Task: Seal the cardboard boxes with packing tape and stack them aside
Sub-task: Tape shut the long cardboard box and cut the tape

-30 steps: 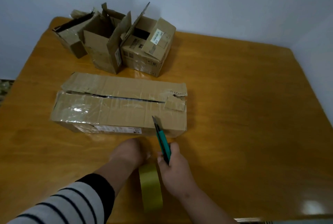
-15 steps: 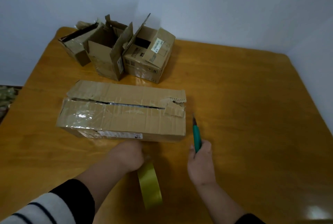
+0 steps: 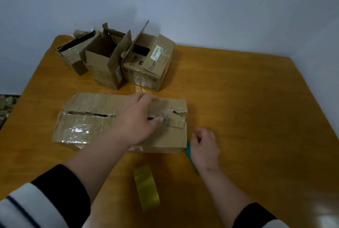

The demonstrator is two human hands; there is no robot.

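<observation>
Resting my left hand [image 3: 139,117] flat on the long cardboard box [image 3: 88,126], I had its fingers stretched over the top flaps by the torn right end, gripping nothing. My right hand [image 3: 204,147] hung loosely curled and empty just beside the box's right end, over the green cutter [image 3: 190,156] on the table [image 3: 256,117]. The tape roll [image 3: 146,187] stood near me. Three open boxes [image 3: 117,58] sat behind.

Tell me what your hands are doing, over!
Left hand flat on the long box, seam untaped. Right hand open over the green cutter. Tape roll untouched on the table.
</observation>
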